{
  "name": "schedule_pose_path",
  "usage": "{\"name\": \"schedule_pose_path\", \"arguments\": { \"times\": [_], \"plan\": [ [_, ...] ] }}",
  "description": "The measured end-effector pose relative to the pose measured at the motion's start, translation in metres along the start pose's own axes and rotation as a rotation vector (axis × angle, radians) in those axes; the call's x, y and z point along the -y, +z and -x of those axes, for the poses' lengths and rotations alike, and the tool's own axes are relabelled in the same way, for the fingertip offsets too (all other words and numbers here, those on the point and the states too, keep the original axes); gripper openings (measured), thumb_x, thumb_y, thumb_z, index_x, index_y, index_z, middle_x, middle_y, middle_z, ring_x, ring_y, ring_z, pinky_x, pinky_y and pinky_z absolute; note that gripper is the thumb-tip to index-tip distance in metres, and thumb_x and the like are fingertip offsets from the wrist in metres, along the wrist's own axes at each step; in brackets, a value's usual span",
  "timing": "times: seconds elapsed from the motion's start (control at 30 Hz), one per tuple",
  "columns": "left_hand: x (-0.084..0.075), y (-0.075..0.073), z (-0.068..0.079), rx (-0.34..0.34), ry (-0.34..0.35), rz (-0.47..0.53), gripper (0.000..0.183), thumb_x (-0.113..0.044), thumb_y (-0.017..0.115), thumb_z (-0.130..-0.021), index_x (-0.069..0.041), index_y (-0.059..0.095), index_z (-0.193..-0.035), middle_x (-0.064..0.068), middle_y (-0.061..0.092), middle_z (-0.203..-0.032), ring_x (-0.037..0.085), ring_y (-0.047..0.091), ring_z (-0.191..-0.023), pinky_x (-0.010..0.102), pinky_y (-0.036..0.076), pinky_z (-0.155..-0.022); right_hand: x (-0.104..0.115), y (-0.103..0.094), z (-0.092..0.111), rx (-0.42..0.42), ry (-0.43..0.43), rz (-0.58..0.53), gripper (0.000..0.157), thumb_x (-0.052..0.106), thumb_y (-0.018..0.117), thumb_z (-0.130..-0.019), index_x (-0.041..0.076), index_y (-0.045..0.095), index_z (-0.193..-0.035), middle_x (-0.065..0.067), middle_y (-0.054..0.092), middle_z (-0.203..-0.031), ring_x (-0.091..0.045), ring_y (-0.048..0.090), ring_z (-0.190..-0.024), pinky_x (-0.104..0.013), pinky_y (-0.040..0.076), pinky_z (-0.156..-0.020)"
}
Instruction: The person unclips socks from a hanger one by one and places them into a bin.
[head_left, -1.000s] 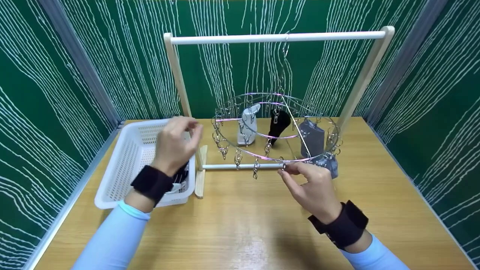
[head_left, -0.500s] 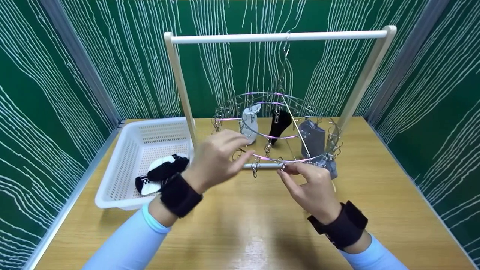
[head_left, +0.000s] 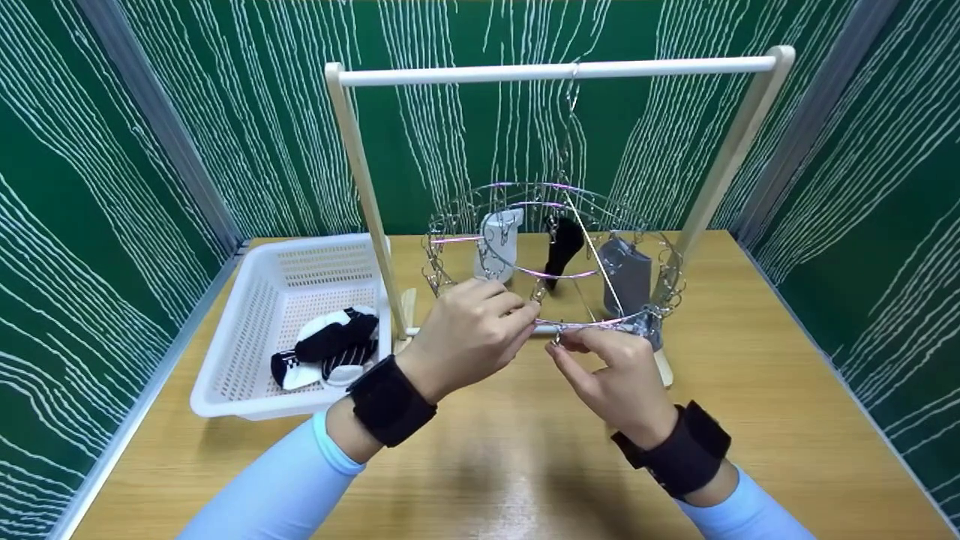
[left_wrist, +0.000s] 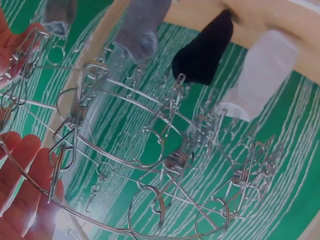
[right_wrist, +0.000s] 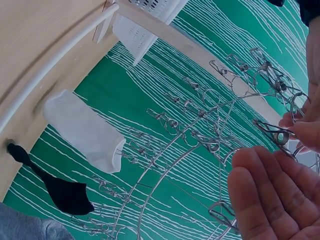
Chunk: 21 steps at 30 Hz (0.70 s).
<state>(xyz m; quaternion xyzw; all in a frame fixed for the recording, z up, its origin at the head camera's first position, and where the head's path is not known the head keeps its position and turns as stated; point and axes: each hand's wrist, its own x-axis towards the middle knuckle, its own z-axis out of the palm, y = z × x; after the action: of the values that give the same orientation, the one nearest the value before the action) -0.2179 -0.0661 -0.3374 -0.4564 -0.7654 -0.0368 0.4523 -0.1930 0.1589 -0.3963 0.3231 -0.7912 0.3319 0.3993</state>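
Observation:
A round metal clip hanger (head_left: 551,276) hangs by its hook, metal clips dangling from its rings. At its front rim my left hand (head_left: 480,330) has its fingers bent over the wire, the thumb mostly hidden beneath. Close beside it, my right hand (head_left: 619,375) pinches a metal clip (right_wrist: 279,136) between thumb and forefinger; its other fingers curl loosely in the right wrist view. On the hanger are a white sock (head_left: 499,240), a black sock (head_left: 566,247) and a grey sock (head_left: 628,274). Another grey piece (head_left: 649,330) is partly hidden behind my right hand.
A white perforated basket (head_left: 214,375) stands on the left of the wooden table (head_left: 750,420), with several black and white socks (head_left: 337,337) in it. The hanger's hook sits on the white top bar (head_left: 480,73) of a wooden stand. Green walls surround the table.
My left hand has moved right, from above the basket to the hanger's front rim, uncovering the socks in the basket. My right hand stays at its clip, shifted slightly left.

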Motion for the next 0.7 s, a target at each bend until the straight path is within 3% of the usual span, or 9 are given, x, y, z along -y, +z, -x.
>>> {"name": "schedule_pose_path", "arguments": {
  "times": [0.2,0.53,0.6,0.7],
  "plan": [
    [0.0,0.002,0.001,-0.034,0.028,-0.091,0.004,-0.017,0.081,-0.095,-0.014,0.081,-0.093,-0.003,0.079,-0.083,0.016,0.067,-0.07,0.027,0.051,-0.056,0.001,0.001,-0.001,0.003,-0.017,0.018,0.018,-0.005,0.09,-0.077,0.001,0.079,-0.09,-0.008,0.082,-0.084,-0.019,0.077,-0.069,-0.029,0.063,-0.067],
    [0.002,0.002,0.005,-0.067,-0.021,-0.155,0.006,-0.017,0.082,-0.096,-0.012,0.082,-0.094,-0.004,0.079,-0.081,0.015,0.072,-0.072,0.028,0.056,-0.066,0.006,-0.006,-0.002,-0.027,-0.036,0.038,0.031,-0.006,0.094,-0.072,0.0,0.082,-0.099,-0.01,0.084,-0.092,-0.021,0.079,-0.075,-0.029,0.065,-0.072],
    [0.002,0.003,0.007,-0.059,-0.033,-0.151,0.006,-0.016,0.081,-0.097,-0.011,0.082,-0.095,-0.003,0.08,-0.083,0.015,0.073,-0.073,0.028,0.057,-0.066,0.007,-0.007,-0.002,-0.039,-0.048,0.031,0.028,-0.002,0.094,-0.076,0.0,0.082,-0.101,-0.01,0.084,-0.093,-0.022,0.079,-0.076,-0.029,0.065,-0.073],
    [0.004,0.004,0.011,-0.046,-0.047,-0.142,0.005,-0.012,0.078,-0.098,-0.009,0.082,-0.095,-0.001,0.081,-0.086,0.015,0.077,-0.077,0.028,0.061,-0.07,0.007,-0.009,-0.002,-0.053,-0.055,0.0,0.022,0.018,0.089,-0.092,0.0,0.082,-0.103,-0.012,0.083,-0.092,-0.025,0.079,-0.076,-0.027,0.064,-0.076]
  ]
}}
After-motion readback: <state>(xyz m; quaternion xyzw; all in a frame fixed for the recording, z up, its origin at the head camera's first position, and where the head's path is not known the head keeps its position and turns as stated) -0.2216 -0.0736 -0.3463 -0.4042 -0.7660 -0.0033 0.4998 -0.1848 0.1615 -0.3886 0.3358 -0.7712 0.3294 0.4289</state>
